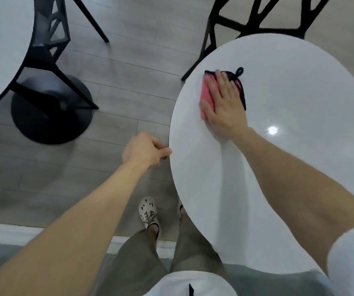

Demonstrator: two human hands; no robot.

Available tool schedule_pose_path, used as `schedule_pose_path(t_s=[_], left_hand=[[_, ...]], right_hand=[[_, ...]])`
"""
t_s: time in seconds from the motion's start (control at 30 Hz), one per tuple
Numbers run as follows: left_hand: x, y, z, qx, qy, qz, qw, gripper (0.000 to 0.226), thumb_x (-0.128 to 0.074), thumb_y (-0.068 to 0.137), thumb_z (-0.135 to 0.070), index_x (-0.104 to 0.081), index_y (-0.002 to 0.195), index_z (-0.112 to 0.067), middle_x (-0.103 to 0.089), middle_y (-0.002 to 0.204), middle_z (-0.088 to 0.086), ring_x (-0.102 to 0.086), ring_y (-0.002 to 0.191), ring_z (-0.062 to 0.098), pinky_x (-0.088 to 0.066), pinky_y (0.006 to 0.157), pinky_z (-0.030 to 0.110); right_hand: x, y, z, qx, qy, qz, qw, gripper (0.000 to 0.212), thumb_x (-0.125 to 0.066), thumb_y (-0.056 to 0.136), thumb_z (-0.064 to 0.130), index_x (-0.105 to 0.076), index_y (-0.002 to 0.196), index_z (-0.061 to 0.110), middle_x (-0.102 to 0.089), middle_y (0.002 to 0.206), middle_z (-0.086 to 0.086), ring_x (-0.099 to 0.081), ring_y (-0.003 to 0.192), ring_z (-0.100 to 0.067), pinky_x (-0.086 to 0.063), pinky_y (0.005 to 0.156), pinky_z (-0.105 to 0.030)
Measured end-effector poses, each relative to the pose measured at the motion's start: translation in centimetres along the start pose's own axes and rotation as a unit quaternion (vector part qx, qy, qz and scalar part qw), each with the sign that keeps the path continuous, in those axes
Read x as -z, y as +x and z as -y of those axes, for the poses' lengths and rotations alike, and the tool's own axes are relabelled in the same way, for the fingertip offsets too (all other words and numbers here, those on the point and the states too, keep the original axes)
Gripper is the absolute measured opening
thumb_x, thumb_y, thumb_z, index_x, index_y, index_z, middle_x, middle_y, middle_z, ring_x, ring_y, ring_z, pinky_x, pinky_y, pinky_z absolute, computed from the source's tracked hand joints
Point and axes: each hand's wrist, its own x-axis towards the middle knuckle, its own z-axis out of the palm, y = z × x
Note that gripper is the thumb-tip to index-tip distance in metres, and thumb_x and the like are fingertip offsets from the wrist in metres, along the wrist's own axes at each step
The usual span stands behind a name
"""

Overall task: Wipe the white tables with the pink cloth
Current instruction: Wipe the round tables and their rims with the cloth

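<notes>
Under the flat, straight-fingered right hand [223,105], at the counter's [289,178] ten o'clock, lies the pink cloth [207,94]; left hand [144,150] curls at the rim, grip unclear.

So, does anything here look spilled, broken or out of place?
Nothing stands out. The pink cloth lies flat under the right hand on the white table, the left hand grips its rim, and the black chair beyond stands upright. The bright spot is only a light's reflection.
</notes>
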Motion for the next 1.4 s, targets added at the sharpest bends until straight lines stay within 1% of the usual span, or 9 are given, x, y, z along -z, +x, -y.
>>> schedule_pose_path(t_s=[0.1,0.3,0.5,0.57,0.73,0.93,1.17,1.3,1.4], left_hand=[[0.3,0.0,0.2,0.013,-0.002,0.009,1.000,0.018,-0.087,0.088,-0.045,-0.081,0.078,-0.031,-0.078,0.072,-0.018,-0.077,0.063,0.006,-0.064,0.084,0.039],[0.7,-0.7,-1.1,0.020,0.028,0.020,0.999,0.024,-0.086,0.088,-0.051,-0.082,0.077,-0.031,-0.076,0.068,-0.017,-0.076,0.063,0.004,-0.064,0.084,0.035],[0.4,-0.2,-1.2,0.044,0.068,-0.012,0.997,0.025,-0.085,0.086,-0.053,-0.081,0.074,-0.031,-0.076,0.068,-0.016,-0.076,0.068,0.010,-0.064,0.083,0.038],[0.7,-0.4,-1.2,0.043,0.069,-0.006,0.997,0.025,-0.086,0.086,-0.051,-0.080,0.072,-0.031,-0.075,0.064,-0.014,-0.075,0.066,0.011,-0.064,0.081,0.037],[0.4,-1.2,-1.7,0.039,0.096,-0.027,0.994,0.024,-0.084,0.085,-0.045,-0.079,0.066,-0.032,-0.073,0.060,-0.012,-0.074,0.066,0.013,-0.065,0.076,0.039],[0.2,-1.2,-1.5,0.055,0.094,-0.044,0.993,0.026,-0.084,0.087,-0.051,-0.080,0.072,-0.030,-0.075,0.066,-0.019,-0.075,0.067,0.009,-0.064,0.081,0.040],[0.8,-1.8,-3.1,0.063,0.122,-0.033,0.990,0.028,-0.086,0.086,-0.052,-0.079,0.069,-0.031,-0.074,0.064,-0.018,-0.075,0.065,0.008,-0.064,0.079,0.037],[0.7,-2.1,-3.3,0.079,0.131,-0.040,0.987,0.029,-0.085,0.088,-0.050,-0.078,0.069,-0.030,-0.073,0.063,-0.021,-0.073,0.065,0.008,-0.063,0.077,0.035],[0.6,-2.4,-3.3,0.092,0.125,-0.050,0.987,0.027,-0.085,0.089,-0.049,-0.078,0.070,-0.031,-0.073,0.063,-0.022,-0.072,0.065,0.007,-0.063,0.076,0.036]], right_hand=[[-1.0,-0.1,4.5,-0.023,0.007,-0.034,0.999,0.067,-0.033,0.114,0.041,-0.019,0.174,0.014,-0.015,0.181,-0.008,-0.008,0.169,-0.026,-0.009,0.136,-0.050],[0.0,-5.1,3.0,0.389,-0.003,0.100,0.916,0.058,-0.047,0.115,0.040,-0.037,0.169,0.024,-0.020,0.180,-0.007,-0.012,0.169,-0.026,-0.014,0.136,-0.053],[-0.8,5.4,3.0,0.033,-0.009,-0.053,0.998,0.057,-0.034,0.115,0.042,-0.041,0.167,0.022,-0.026,0.179,-0.008,-0.018,0.167,-0.027,-0.016,0.134,-0.052],[-1.6,1.0,7.1,0.074,0.021,-0.045,0.996,0.056,-0.035,0.115,0.039,-0.043,0.166,0.017,-0.025,0.179,-0.010,-0.016,0.168,-0.028,-0.014,0.135,-0.052],[-0.6,-4.7,4.6,0.390,0.041,0.074,0.917,0.057,-0.049,0.114,0.040,-0.042,0.167,0.021,-0.026,0.179,-0.004,-0.016,0.168,-0.023,-0.018,0.135,-0.052],[0.0,4.5,1.4,0.032,0.028,-0.003,0.999,0.073,-0.039,0.110,0.047,-0.020,0.174,0.019,-0.015,0.182,-0.006,-0.009,0.169,-0.022,-0.011,0.135,-0.050],[-1.0,-2.6,3.9,0.273,-0.012,0.029,0.962,0.064,-0.041,0.113,0.051,-0.042,0.167,0.015,-0.036,0.172,-0.019,-0.025,0.164,-0.036,-0.014,0.135,-0.055],[-0.2,1.1,1.4,0.361,-0.015,0.079,0.929,0.063,-0.036,0.115,0.051,-0.030,0.172,0.025,-0.018,0.181,-0.011,-0.009,0.169,-0.026,-0.005,0.137,-0.047],[0.8,8.0,-2.9,0.187,-0.002,0.021,0.982,0.063,-0.030,0.113,0.051,-0.032,0.171,0.028,-0.018,0.181,-0.009,-0.011,0.169,-0.024,-0.001,0.137,-0.043]])
